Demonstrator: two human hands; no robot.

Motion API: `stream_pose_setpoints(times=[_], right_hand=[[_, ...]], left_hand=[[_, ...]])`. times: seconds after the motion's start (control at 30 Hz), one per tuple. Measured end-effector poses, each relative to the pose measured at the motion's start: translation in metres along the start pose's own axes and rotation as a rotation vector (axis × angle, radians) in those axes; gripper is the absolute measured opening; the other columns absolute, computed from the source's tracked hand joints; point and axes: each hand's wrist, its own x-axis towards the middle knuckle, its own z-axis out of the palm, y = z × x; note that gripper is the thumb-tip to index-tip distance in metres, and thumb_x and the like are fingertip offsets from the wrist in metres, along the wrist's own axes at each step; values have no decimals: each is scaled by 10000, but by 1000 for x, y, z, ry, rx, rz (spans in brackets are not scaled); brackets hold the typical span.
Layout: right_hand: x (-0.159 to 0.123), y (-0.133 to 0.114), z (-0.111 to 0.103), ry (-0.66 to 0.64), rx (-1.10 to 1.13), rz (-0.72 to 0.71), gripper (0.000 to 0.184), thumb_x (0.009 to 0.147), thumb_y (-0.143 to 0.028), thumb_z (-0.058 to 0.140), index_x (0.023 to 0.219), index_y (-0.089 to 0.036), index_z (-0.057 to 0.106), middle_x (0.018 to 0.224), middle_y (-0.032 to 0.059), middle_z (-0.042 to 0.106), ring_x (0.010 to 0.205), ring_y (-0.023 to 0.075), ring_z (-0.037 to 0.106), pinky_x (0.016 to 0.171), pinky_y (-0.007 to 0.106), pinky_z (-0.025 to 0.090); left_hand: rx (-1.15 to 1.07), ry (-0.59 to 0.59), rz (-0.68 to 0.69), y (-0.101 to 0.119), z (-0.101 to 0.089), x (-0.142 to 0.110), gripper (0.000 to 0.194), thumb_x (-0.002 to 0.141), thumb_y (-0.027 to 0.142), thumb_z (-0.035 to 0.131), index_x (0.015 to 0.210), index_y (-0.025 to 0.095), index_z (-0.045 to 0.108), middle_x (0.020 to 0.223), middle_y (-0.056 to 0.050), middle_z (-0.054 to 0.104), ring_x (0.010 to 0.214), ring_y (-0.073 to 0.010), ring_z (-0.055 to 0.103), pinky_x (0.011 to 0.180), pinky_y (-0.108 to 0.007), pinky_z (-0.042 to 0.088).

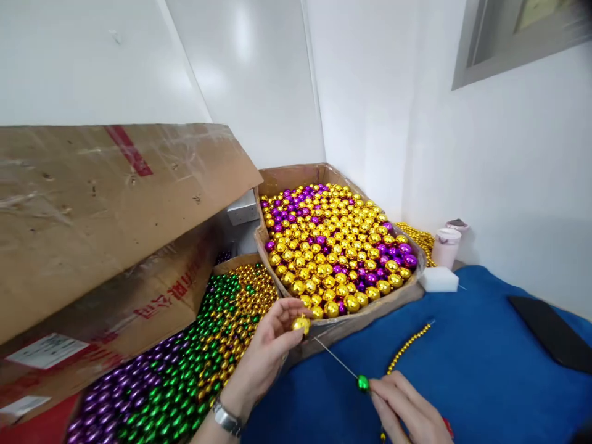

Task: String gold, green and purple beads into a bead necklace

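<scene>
My left hand (272, 336) pinches a shiny gold bead (301, 324) at the front edge of a cardboard box. In my right hand (407, 407), the fingers are closed by a green bead (363, 383) from which a thin needle (337, 357) points up and left toward the gold bead. The needle's tip stands a little apart from that bead. A string of small gold beads (409, 346) runs over the blue cloth behind my right hand. Something red shows partly under that hand.
A cardboard box (365, 317) holds large gold and purple beads. Left of it, smaller green, purple and gold beads (185, 364) fill another box under a raised cardboard flap (115, 203). Blue cloth (472, 382) bears a white foam block (439, 279) and a black flat object (550, 333); a pink jar (446, 248) stands behind.
</scene>
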Motion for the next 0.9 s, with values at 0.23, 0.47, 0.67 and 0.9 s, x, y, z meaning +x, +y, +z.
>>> stream_pose_setpoints(times=[0.23,0.47,0.67,0.9], right_hand=[[6,-11,11,-88,-24,-84,226,924,-126,371,1071,-168,538,788,61,554,650,140,618,643,220,528],[1,-13,25,-200,-43,-97,253,907,-111,359,1067,-175,545,795,65,538,649,146,606,624,236,523],[-2,-16,31,-238,-106,-118,289,902,-92,352,1115,-181,527,821,74,534,665,149,601,610,243,515],[4,-33,42,-271,130,-40,208,930,-138,381,1005,-195,566,746,27,544,638,124,583,589,200,482]], left_hand=[[-396,198,-128,-25,-19,-63,270,772,159,616,1041,162,643,1091,-100,579,857,-180,519,712,-297,475],[-392,261,-132,-22,-29,-86,314,777,170,628,1090,193,625,1079,-94,595,895,-193,532,714,-298,483],[-246,266,-90,-20,-26,-94,256,763,195,668,1009,202,596,1098,-90,600,879,-177,538,727,-282,469],[-152,324,-63,-37,-9,-104,311,702,209,734,995,212,629,954,-42,620,825,-148,538,705,-220,431]])
